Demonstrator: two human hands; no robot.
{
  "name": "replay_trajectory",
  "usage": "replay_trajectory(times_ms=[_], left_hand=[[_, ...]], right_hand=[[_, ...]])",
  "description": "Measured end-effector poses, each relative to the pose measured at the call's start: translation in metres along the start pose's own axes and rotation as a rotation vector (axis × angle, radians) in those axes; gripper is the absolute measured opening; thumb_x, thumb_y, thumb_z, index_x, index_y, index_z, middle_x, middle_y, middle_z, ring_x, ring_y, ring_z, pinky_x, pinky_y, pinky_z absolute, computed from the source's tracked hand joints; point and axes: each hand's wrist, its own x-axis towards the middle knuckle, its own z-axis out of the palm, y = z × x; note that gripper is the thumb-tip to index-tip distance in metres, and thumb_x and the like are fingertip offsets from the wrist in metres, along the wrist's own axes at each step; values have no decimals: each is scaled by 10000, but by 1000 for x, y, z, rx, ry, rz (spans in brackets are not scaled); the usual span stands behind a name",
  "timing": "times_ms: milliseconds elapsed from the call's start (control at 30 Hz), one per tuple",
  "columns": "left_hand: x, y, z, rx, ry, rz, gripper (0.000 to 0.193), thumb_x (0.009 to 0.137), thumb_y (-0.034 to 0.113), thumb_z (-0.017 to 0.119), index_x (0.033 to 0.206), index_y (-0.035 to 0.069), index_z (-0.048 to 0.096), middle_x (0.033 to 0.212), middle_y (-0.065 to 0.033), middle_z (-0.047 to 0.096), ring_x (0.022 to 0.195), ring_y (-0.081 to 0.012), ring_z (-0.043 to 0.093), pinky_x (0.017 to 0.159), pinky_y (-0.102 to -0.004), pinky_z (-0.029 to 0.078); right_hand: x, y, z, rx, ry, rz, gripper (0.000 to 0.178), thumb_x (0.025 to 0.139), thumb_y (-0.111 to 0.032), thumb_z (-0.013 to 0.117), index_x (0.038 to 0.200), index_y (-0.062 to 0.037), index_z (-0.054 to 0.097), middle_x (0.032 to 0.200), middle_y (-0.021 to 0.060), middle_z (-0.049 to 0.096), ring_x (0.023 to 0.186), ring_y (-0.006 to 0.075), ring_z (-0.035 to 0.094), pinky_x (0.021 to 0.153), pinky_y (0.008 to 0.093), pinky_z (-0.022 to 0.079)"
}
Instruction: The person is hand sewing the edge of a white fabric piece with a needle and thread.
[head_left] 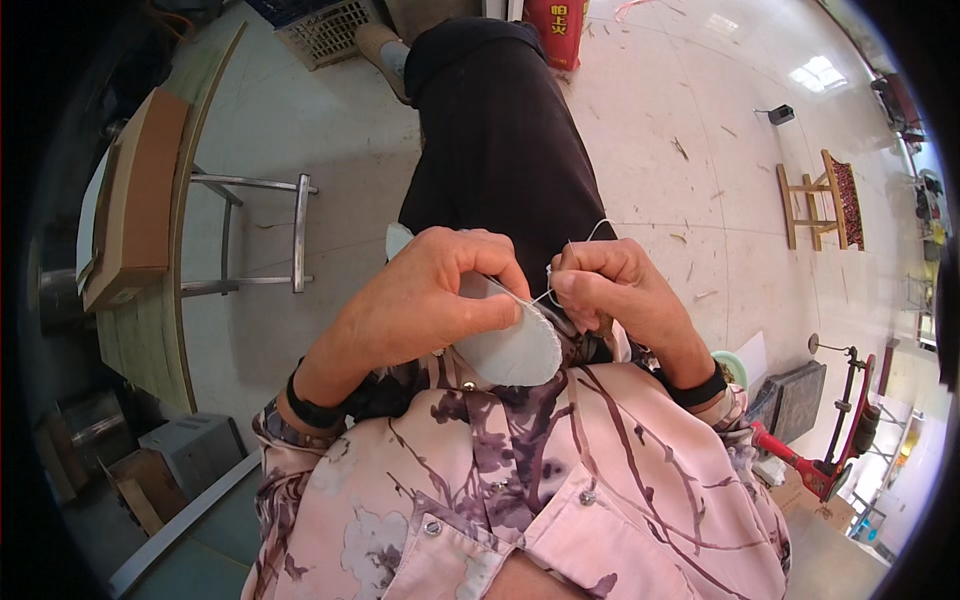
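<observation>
My left hand (pixel 433 300) pinches a pale insole-shaped fabric piece (pixel 512 350) between thumb and fingers. Its rounded end hangs toward my shirt, with a stitched-looking edge; the other end (pixel 397 241) shows past my knuckles. Just right of it, my right hand (pixel 615 285) is closed in a pinch on a white thread (pixel 545 296). The thread runs from the fabric's edge to my right fingers, and a loop of it rises above that hand. Whether a needle sits in those fingers is too small to tell. Both hands are over my lap, in front of dark trousers.
On the left, a cardboard box (pixel 145 195) lies on a wooden table (pixel 200 110) with metal legs. A crate (pixel 325 32) and a red bag (pixel 553 32) stand ahead. To the right are a small wooden stool (pixel 822 202), a red metal tool stand (pixel 825 470) and scraps on the floor.
</observation>
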Motion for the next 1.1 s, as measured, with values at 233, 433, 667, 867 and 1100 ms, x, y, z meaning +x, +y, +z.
replay_trajectory(times_ms=[233, 433, 667, 867, 1100], left_hand=[[-1, 6, 2, -52, 120, -78, 126, 724, 83, 629, 797, -20, 622, 732, -43, 607, 692, -92, 559, 629, -232, 439], [13, 2, 5, -147, 95, -218, 114, 746, 92, 642, 806, 0, 613, 737, -13, 599, 700, -56, 538, 625, -208, 423], [6, 0, -6, -91, 101, -166, 148, 747, 116, 648, 798, -22, 635, 685, -23, 598, 657, -68, 542, 602, -224, 436], [1, -4, -11, -112, 157, -223, 159, 765, 136, 644, 806, -17, 655, 683, 1, 600, 654, -64, 539, 597, -224, 433], [1, -12, -23, -110, 225, -264, 160, 759, 144, 652, 798, -11, 657, 673, 7, 593, 633, -56, 514, 571, -224, 411]], right_hand=[[-2, -19, 14, 27, 147, 13, 226, 914, -217, 537, 961, -3, 592, 633, -39, 484, 547, 30, 434, 497, 183, 347], [-7, -22, 17, -41, 137, 100, 234, 870, -224, 622, 980, -17, 611, 640, -49, 495, 558, 25, 431, 506, 186, 335], [-4, -6, 5, 100, 122, 101, 222, 859, -206, 648, 984, -23, 642, 662, -47, 555, 538, 6, 456, 444, 161, 311], [1, -11, 0, 119, 143, 126, 209, 881, -179, 599, 1002, -10, 627, 632, -47, 524, 518, 15, 462, 481, 158, 357], [-9, -44, -23, -349, 458, -64, 190, 954, -150, 397, 966, 6, 506, 611, 22, 431, 548, 98, 423, 527, 244, 362]])
